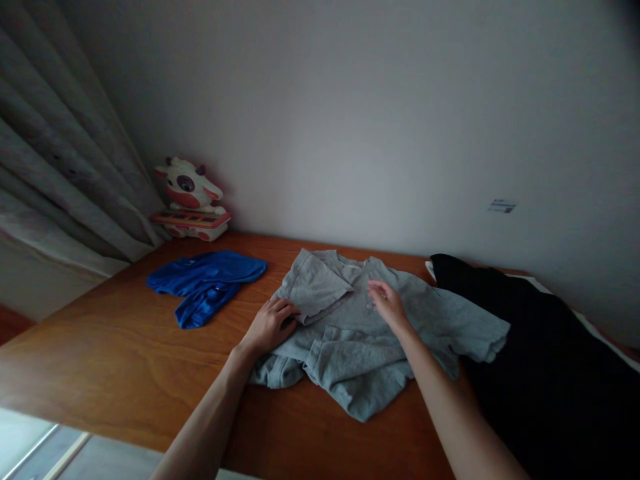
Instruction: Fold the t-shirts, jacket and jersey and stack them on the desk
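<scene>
A grey T-shirt [370,313] lies rumpled on the wooden table, its neckline towards the wall. The sleeve on the left is folded inward over the chest, while the one on the right stretches out onto black cloth. Part of the lower shirt is bunched towards me. My left hand [271,325] rests at the shirt's left edge beside the folded sleeve, fingers bent and together; whether fabric is pinched there is hidden. Over the chest, just below the collar, is my right hand [387,301], its fingers apart and no fabric visible in them.
Blue shiny cloth [205,280] lies crumpled on the wooden table [125,360] to the left. Behind it stands a cow toy with a keyboard [190,200]. Black cloth [540,373] with white fabric under its edge covers the right side. A curtain [65,153] hangs at the left.
</scene>
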Tool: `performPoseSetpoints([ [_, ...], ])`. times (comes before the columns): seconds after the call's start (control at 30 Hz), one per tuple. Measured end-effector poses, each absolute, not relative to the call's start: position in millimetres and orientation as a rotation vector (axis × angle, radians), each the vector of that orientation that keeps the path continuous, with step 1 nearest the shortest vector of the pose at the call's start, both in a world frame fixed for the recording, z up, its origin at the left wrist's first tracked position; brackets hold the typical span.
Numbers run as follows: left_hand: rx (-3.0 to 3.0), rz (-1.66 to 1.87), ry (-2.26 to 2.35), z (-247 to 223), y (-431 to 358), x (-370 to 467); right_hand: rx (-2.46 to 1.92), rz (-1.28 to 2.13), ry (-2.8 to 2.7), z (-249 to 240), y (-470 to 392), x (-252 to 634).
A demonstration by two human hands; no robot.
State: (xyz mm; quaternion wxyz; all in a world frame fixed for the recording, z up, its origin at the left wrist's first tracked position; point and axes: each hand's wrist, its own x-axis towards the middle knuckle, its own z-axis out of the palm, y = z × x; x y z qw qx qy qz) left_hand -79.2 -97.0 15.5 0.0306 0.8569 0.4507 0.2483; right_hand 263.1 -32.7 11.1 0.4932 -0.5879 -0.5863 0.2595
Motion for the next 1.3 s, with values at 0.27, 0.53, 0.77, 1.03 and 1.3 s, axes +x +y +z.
performPoseSetpoints([
  [0.27, 2.719, 0.534, 1.492, 37.2, -91.5, -52.0, -1.411, 0.295, -1.481, -8.2, -107.6, 292.4],
  [0.53, 2.574, 0.467, 1.676, 64.2, -93.5, -26.9, -1.388, 0.347, -1.425, -13.5, -108.9, 297.0],
  [0.77, 2.622, 0.335, 1.616, 54.5, -78.5, 16.0, -1.383, 0.397, -1.402, -14.1, -107.9, 297.9],
  [1.03, 2.619, 0.141, 1.659, 59.2, -50.6, 43.8, -1.362, 0.398, -1.420, -10.7, -108.2, 297.9],
  [1.3, 2.679, 0.089, 1.534, 68.2, -68.3, 41.5, -1.345, 0.428, -1.426, -10.5, -108.2, 297.4],
])
